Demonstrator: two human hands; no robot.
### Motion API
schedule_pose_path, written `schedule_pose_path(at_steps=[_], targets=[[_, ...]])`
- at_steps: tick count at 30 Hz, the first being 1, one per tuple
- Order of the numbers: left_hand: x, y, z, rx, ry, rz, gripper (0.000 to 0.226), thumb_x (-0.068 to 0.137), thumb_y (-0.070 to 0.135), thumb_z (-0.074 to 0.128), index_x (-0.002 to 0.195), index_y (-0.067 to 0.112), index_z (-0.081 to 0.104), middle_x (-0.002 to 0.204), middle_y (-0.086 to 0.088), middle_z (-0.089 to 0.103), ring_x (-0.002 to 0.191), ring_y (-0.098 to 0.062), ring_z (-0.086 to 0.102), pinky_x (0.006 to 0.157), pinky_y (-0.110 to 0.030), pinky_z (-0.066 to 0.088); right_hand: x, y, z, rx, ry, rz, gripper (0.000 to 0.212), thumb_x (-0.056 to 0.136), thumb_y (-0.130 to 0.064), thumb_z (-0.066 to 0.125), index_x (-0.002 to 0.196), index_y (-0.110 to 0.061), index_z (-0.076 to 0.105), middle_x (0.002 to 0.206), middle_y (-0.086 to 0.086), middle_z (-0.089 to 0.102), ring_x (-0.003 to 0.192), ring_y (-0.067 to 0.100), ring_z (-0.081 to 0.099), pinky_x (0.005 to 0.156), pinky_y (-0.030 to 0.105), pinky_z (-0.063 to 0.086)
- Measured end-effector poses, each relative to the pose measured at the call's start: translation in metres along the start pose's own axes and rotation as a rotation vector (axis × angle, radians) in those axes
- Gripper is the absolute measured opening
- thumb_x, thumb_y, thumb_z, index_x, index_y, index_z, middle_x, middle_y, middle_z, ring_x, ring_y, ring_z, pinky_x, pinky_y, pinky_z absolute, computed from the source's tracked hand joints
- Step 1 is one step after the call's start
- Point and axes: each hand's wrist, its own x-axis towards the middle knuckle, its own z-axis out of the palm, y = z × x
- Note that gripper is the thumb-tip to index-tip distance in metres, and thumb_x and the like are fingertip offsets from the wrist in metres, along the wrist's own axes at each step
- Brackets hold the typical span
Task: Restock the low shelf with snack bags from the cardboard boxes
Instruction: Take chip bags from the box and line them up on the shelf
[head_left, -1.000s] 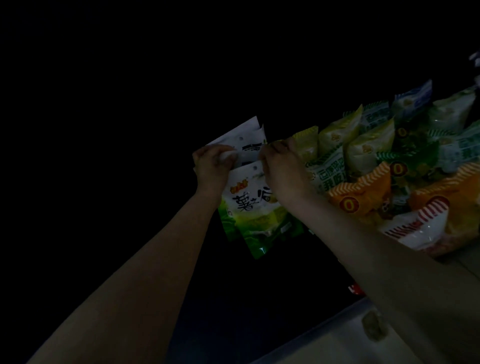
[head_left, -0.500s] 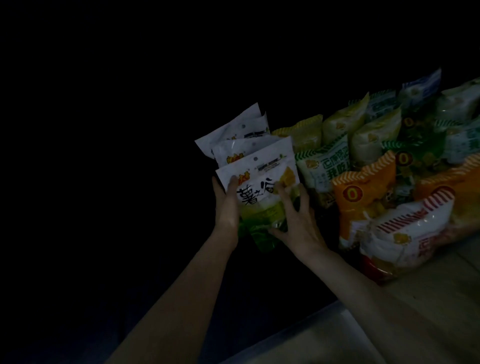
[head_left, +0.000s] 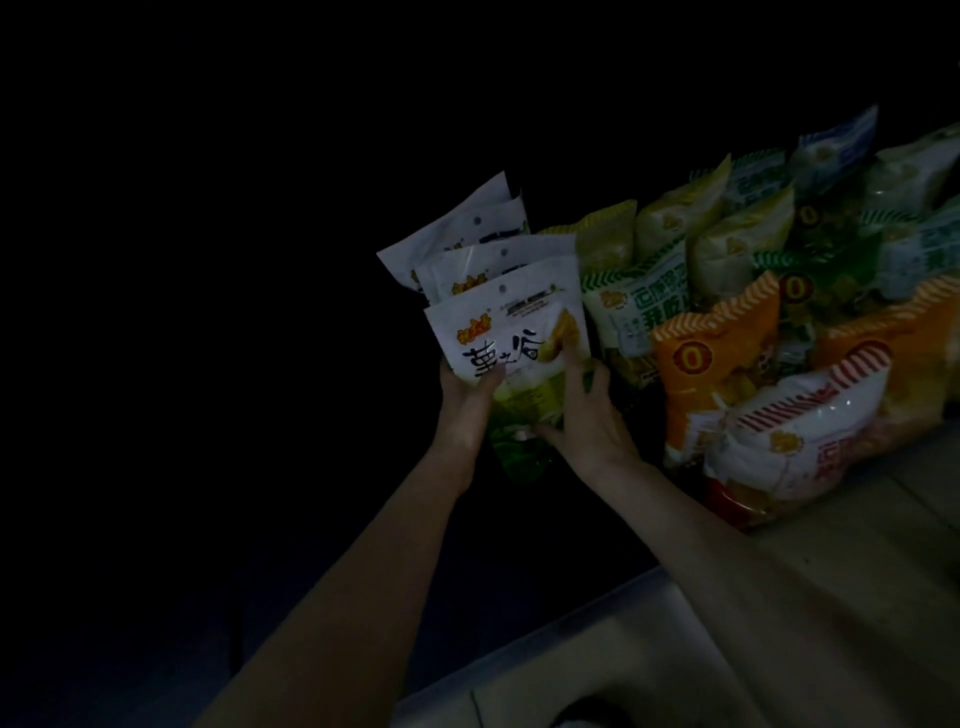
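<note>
Head view, very dim: at centre frame a white-topped snack bag (head_left: 511, 338) with black characters and a green lower half stands upright at the front of a short row of matching white bags (head_left: 467, 244). The left hand (head_left: 467, 402) grasps its left edge, thumb over the front; the right hand (head_left: 584, 415) holds its right side, fingers spread on the face and thumb at the lower edge. Just right, touching the row, crowd yellow-green bags (head_left: 670, 213), orange bags (head_left: 711, 358) and a white red-striped bag (head_left: 800, 431). A pale floor (head_left: 857, 561) fills the lower right. The left of the frame is black.

Dim room, pale floor (head_left: 857, 597)
</note>
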Motion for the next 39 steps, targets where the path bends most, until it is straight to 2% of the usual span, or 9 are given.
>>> schedule_pose_path(at_steps=[5, 9, 14, 18, 21, 25, 28, 34, 39], targets=[[-0.033, 0.007, -0.014, 0.187, 0.073, -0.037, 0.082, 0.093, 0.025, 0.057, 0.150, 0.022, -0.002, 0.156, -0.006, 0.019, 0.141, -0.023, 0.024, 0.115, -0.037, 0.025, -0.027, -0.002, -0.032, -0.014, 0.021, -0.032, 0.087, 0.090, -0.017, 0.060, 0.149, -0.027, -0.003, 0.150, 0.014, 0.010, 0.125, 0.035, 0.041, 0.081, 0.037, 0.042], [-0.069, 0.040, -0.015, 0.314, 0.092, 0.028, 0.079, 0.093, 0.018, 0.056, 0.150, 0.015, 0.002, 0.155, -0.009, 0.021, 0.139, -0.025, 0.028, 0.112, -0.032, 0.028, -0.057, -0.013, -0.080, -0.079, -0.011, -0.115, 0.083, 0.091, -0.021, 0.059, 0.149, -0.024, -0.001, 0.151, 0.013, 0.011, 0.135, 0.037, 0.028, 0.099, 0.045, 0.038], [-0.120, 0.103, 0.017, 0.462, 0.058, 0.202, 0.072, 0.094, 0.015, 0.054, 0.150, 0.010, 0.008, 0.153, -0.011, 0.025, 0.138, -0.027, 0.031, 0.110, -0.035, 0.032, -0.111, -0.020, -0.171, -0.119, 0.099, -0.168, 0.072, 0.093, -0.013, 0.054, 0.149, -0.015, 0.008, 0.149, 0.016, 0.017, 0.122, 0.039, 0.042, 0.084, 0.041, 0.044], [-0.169, 0.133, 0.069, 0.530, -0.071, 0.330, 0.064, 0.096, 0.016, 0.049, 0.149, 0.011, 0.012, 0.147, -0.014, 0.034, 0.124, -0.033, 0.044, 0.089, -0.034, 0.042, -0.165, 0.008, -0.246, -0.237, 0.213, -0.132, 0.069, 0.092, -0.014, 0.054, 0.148, -0.013, 0.012, 0.144, 0.016, 0.024, 0.129, 0.037, 0.030, 0.098, 0.042, 0.035], [-0.216, 0.140, 0.123, 0.580, -0.191, 0.388, 0.054, 0.095, 0.022, 0.050, 0.143, 0.010, 0.027, 0.131, -0.024, 0.049, 0.112, -0.038, 0.053, 0.079, -0.037, 0.048, -0.214, 0.057, -0.305, -0.366, 0.310, 0.015, 0.067, 0.091, -0.017, 0.055, 0.146, -0.010, 0.018, 0.141, 0.018, 0.028, 0.128, 0.038, 0.029, 0.101, 0.043, 0.032], [-0.280, 0.139, 0.205, 0.665, -0.397, 0.470, 0.067, 0.092, 0.020, 0.053, 0.148, 0.010, 0.017, 0.149, -0.012, 0.032, 0.131, -0.029, 0.039, 0.099, -0.029, 0.036, -0.286, 0.140, -0.367, -0.385, 0.412, 0.274, 0.063, 0.092, -0.018, 0.053, 0.144, -0.008, 0.020, 0.138, 0.019, 0.031, 0.124, 0.040, 0.031, 0.100, 0.045, 0.032], [-0.318, 0.131, 0.261, 0.759, -0.495, 0.563, 0.065, 0.094, 0.020, 0.051, 0.148, 0.014, 0.017, 0.152, -0.007, 0.028, 0.136, -0.024, 0.033, 0.103, -0.028, 0.032, -0.328, 0.194, -0.393, -0.353, 0.424, 0.432, 0.062, 0.093, -0.021, 0.052, 0.145, -0.007, 0.019, 0.139, 0.020, 0.031, 0.125, 0.039, 0.032, 0.101, 0.042, 0.031], [-0.316, 0.084, 0.353, 0.913, -0.778, 0.583, 0.065, 0.095, 0.020, 0.048, 0.149, 0.017, 0.012, 0.152, -0.006, 0.027, 0.136, -0.021, 0.033, 0.104, -0.028, 0.033, -0.324, 0.294, -0.387, -0.129, 0.330, 0.735, 0.070, 0.092, -0.032, 0.055, 0.146, -0.010, 0.016, 0.148, 0.020, 0.022, 0.135, 0.041, 0.024, 0.106, 0.048, 0.032], [-0.274, 0.034, 0.393, 1.140, -0.829, 0.556, 0.055, 0.092, 0.021, 0.051, 0.141, 0.012, 0.027, 0.145, -0.009, 0.036, 0.133, -0.027, 0.034, 0.108, -0.038, 0.032, -0.267, 0.357, -0.357, -0.039, 0.190, 0.812, 0.082, 0.085, -0.039, 0.064, 0.146, -0.006, 0.019, 0.149, 0.019, 0.026, 0.136, 0.036, 0.029, 0.109, 0.045, 0.033]])
